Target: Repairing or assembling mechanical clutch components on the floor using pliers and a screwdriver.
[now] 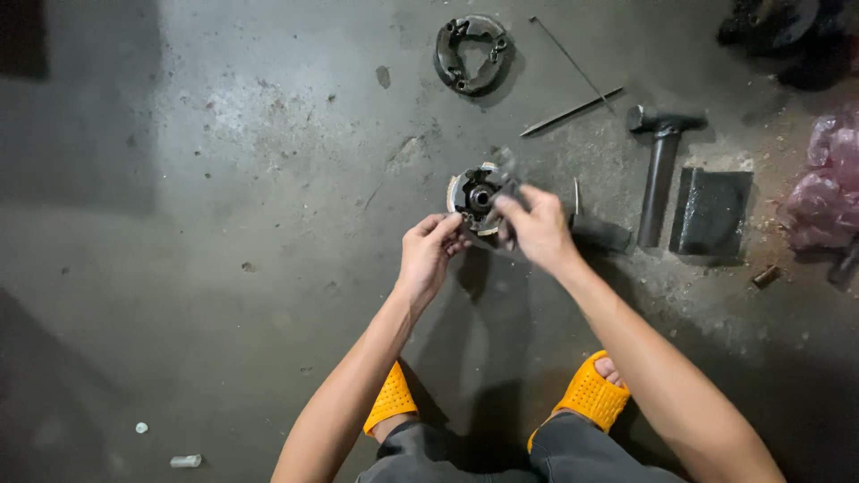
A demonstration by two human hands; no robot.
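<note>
1. Here we are, looking straight down: the person is crouched over a round metal clutch assembly (pixel 474 199), held up just off the floor at the centre of the scene, a little to the far side of both hands.
2. The left hand (pixel 429 253) is curled shut on the near-left rim of the assembly, fingers wrapped under it, steadying it.
3. The right hand (pixel 537 228) is closed too, pinching a small dark part (pixel 508 170) at the assembly's right edge; the motion blur there hides exactly what that part is.
4. Doing this well, by my reading: keep the left grip firm so the assembly cannot turn, work the right fingers close to the hub, and keep any loose small piece over the hands, not over the gritty floor.
5. Now the surroundings. The surface is a bare concrete floor (pixel 224 224), dark, stained and scattered with grit and chips.
6. On the far side lies a second ring-shaped metal part (pixel 472 54), well apart from the hands.
7. To the right: two thin metal rods (pixel 573 85), a hammer (pixel 660 161) with its head at the far end, and a dark rectangular block (pixel 711 210) just beside it.
8. At the far right edge, a crumpled pink plastic bag (pixel 828 188).
9. Near the bottom, two orange slippers (pixel 591 394) frame the stance.
</note>
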